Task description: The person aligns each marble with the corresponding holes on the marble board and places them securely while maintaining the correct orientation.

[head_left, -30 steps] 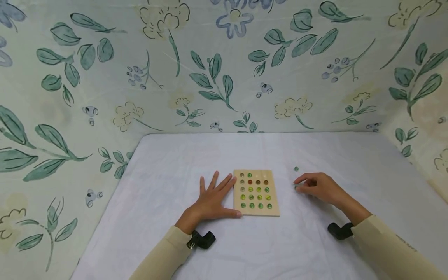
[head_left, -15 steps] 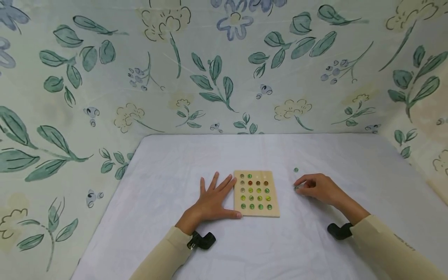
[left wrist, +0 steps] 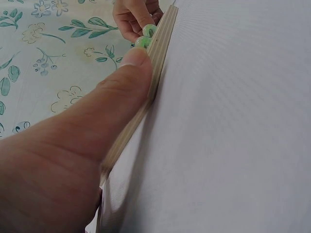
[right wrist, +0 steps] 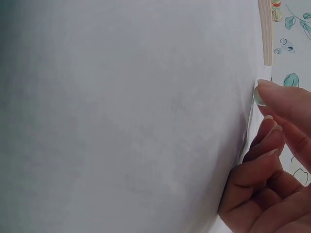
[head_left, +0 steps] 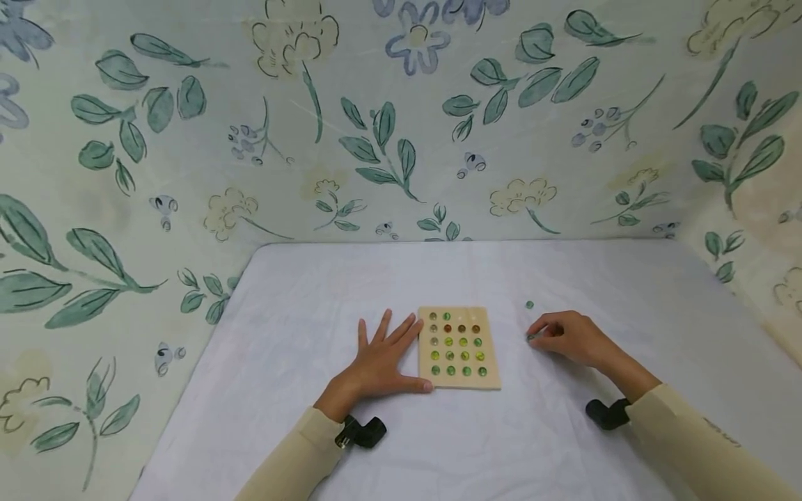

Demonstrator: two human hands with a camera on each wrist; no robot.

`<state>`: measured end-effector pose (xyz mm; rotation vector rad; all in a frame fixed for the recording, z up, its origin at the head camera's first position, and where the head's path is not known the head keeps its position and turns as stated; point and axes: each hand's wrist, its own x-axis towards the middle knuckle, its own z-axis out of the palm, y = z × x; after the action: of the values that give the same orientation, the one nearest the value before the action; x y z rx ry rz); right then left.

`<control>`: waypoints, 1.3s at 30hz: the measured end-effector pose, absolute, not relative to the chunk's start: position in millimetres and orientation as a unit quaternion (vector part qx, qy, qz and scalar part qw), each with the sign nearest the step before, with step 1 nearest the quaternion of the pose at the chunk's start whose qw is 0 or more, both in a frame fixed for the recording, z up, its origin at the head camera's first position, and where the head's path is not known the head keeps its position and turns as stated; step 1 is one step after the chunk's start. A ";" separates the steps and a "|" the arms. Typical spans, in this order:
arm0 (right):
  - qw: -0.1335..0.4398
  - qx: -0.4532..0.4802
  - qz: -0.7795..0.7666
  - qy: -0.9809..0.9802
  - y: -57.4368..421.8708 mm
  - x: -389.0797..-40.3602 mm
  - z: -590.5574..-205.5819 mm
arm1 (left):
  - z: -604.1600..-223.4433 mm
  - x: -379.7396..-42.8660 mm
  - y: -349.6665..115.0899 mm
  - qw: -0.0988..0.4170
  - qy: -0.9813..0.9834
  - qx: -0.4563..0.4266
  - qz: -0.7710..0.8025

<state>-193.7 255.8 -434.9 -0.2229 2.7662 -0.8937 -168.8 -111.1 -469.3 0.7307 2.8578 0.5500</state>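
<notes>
A flat wooden board (head_left: 491, 351) with rows of round hollows lies at the middle of the table, most hollows filled with green, yellow-green, clear and reddish-brown marbles. My left hand (head_left: 379, 365) rests at its left side with fingers spread; the thumb touches the near left corner. To the right of the board, my right hand (head_left: 571, 337) pinches a clear greenish marble (right wrist: 259, 96) between thumb and forefinger, down at the cloth. The other right fingers are curled. A loose green marble (head_left: 529, 305) lies a little beyond the right hand.
White cloth (head_left: 326, 278) covers the table. A flower-patterned curtain (head_left: 376, 139) stands behind and along both sides. Black wrist cameras (head_left: 370, 431) are strapped at both wrists.
The right thumb and forefinger have closed in on the marble at their tips. My left hand and the board have stayed in place; the head view has shifted slightly.
</notes>
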 end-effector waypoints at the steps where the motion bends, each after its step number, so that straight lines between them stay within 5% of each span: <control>1: 0.112 -0.075 -0.302 0.944 256.3 -193.5 -434.3 | -469.5 -169.3 -110.7 0.069 0.950 0.244 0.183; 39: 0.104 -0.065 -0.327 0.937 244.3 -212.0 -425.3 | -465.5 -167.8 -109.1 0.073 0.949 0.239 0.191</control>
<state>-212.0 244.3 -425.3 -0.1916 2.7638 -0.9658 -167.8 -109.1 -465.5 0.7177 2.8513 0.5748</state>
